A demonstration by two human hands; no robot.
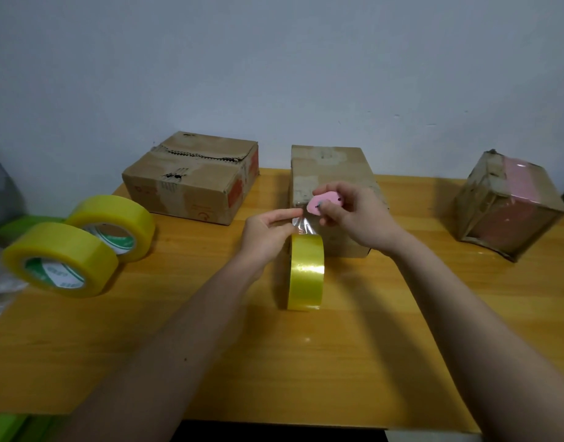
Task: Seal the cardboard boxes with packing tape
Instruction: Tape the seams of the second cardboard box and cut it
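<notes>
A makeshift packing station: worn cardboard boxes (191,177) and yellow tape rolls (62,260) on a wooden bench (306,362) against a bare wall (274,59).

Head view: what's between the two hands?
A clear tape strip, pulled up from the upright roll, spans left hand to right hand, which holds a pink cutter.

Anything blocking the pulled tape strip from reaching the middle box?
Nothing visible. The left hand pinches the clear strip above the upright roll; the right hand holds a pink cutter at it, directly before the middle box.
</notes>
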